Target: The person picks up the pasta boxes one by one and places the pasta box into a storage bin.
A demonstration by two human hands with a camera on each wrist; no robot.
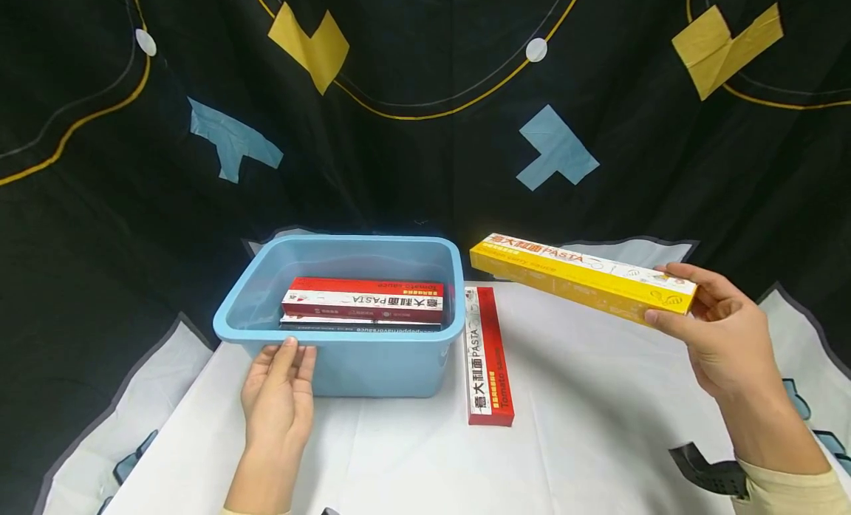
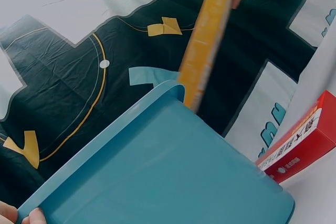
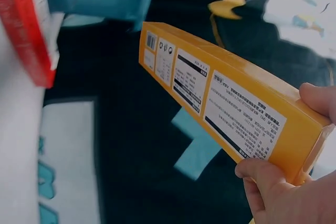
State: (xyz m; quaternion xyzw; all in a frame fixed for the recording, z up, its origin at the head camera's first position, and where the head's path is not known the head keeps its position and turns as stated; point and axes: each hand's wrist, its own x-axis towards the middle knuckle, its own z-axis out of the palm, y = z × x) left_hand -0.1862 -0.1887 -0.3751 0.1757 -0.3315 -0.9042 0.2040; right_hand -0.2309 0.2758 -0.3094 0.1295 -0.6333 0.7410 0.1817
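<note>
Near its right end, a long yellow pasta box [image 1: 581, 277] is held in the air by my right hand [image 1: 728, 330], tilted down toward the right. The printed underside of that yellow box [image 3: 205, 87] faces the right wrist camera. My left hand [image 1: 281, 397] pinches the front rim of a blue plastic bin [image 1: 379, 363], thumb over the edge. Inside the bin, a red pasta box [image 1: 362, 298] lies on top of a black box [image 1: 359, 326], mostly hidden. A second red pasta box [image 1: 490, 356] lies on the table against the bin's right side.
A white cloth covers the table [image 1: 412, 456]. Behind it hangs a black curtain [image 1: 425, 175] with yellow and blue shapes. A black strap [image 1: 711, 471] sticks out from the right wrist above the table.
</note>
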